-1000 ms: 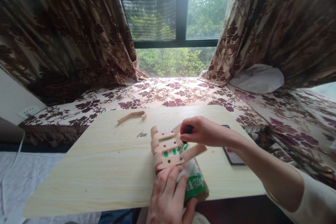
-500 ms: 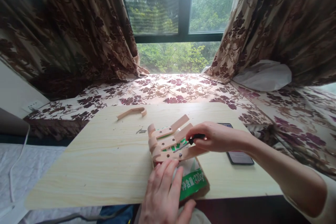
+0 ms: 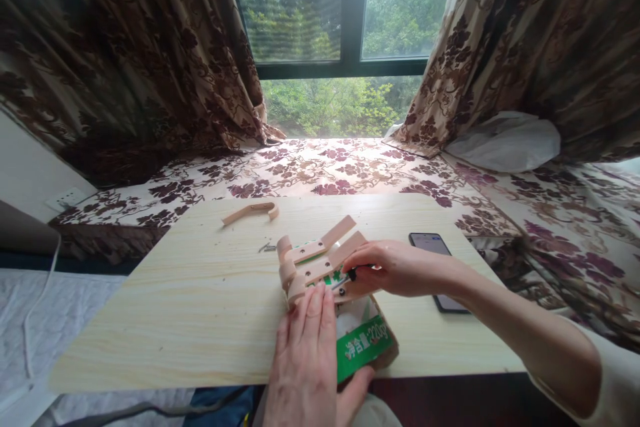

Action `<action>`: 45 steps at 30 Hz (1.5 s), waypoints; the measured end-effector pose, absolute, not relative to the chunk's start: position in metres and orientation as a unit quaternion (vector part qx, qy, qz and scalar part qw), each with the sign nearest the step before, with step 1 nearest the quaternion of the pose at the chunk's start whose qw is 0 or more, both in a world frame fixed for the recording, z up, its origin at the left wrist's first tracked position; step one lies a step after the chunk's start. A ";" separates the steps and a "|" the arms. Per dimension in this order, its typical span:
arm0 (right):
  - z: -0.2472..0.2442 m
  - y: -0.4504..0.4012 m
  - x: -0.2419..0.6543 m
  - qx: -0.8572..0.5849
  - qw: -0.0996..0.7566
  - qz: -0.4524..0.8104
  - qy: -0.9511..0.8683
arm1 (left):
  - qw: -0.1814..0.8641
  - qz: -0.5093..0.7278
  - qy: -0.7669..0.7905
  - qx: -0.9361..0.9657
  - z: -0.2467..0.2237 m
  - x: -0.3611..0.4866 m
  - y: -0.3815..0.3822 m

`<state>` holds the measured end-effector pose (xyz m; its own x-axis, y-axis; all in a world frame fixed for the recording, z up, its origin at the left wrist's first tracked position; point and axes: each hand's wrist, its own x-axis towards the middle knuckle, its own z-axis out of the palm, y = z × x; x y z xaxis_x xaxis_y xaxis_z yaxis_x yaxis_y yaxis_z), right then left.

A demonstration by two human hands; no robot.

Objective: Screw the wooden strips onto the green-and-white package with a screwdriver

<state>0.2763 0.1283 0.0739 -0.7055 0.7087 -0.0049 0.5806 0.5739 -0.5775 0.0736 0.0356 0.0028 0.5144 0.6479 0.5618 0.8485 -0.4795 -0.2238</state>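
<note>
Several curved light wooden pieces (image 3: 317, 269) with dark screws lie side by side on a green and white box (image 3: 367, 340). My left hand (image 3: 310, 353) rests over the box, its fingers extended flat on the nearest wooden piece and its thumb spread along the box's front. My right hand (image 3: 383, 267) is closed around the dark handle of a small screwdriver (image 3: 353, 273), just above the nearest piece. Its tip is hard to make out between the pieces. Another curved wooden piece (image 3: 250, 211) lies apart at the table's back left.
A few small screws (image 3: 267, 248) lie left of the box on the pale wooden table (image 3: 175, 307). A phone (image 3: 430, 240) lies beyond and partly under my right forearm. Patterned fabric (image 3: 340, 163) covers the ledge by the window.
My left fingers have moved up onto the nearest wooden piece. My right hand, still holding the screwdriver, has shifted slightly left and lower. The box and wooden pieces sit slightly further left.
</note>
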 end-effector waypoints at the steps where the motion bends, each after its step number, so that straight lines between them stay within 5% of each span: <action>1: 0.074 0.128 0.275 -0.365 0.114 0.267 -0.884 | 0.245 -0.203 -0.452 -0.833 0.003 0.074 0.035; 14: 0.066 0.111 0.265 -0.373 0.005 0.016 -0.928 | 0.174 -0.221 -0.484 -0.828 0.004 0.078 0.037; 24: 0.062 0.113 0.266 -0.355 -0.004 0.002 -0.935 | 0.063 -0.199 -0.528 -0.823 0.006 0.077 0.035; 45: 0.051 0.114 0.266 -0.338 0.013 -0.034 -0.941 | 0.023 -0.206 -0.572 -0.794 0.008 0.088 0.031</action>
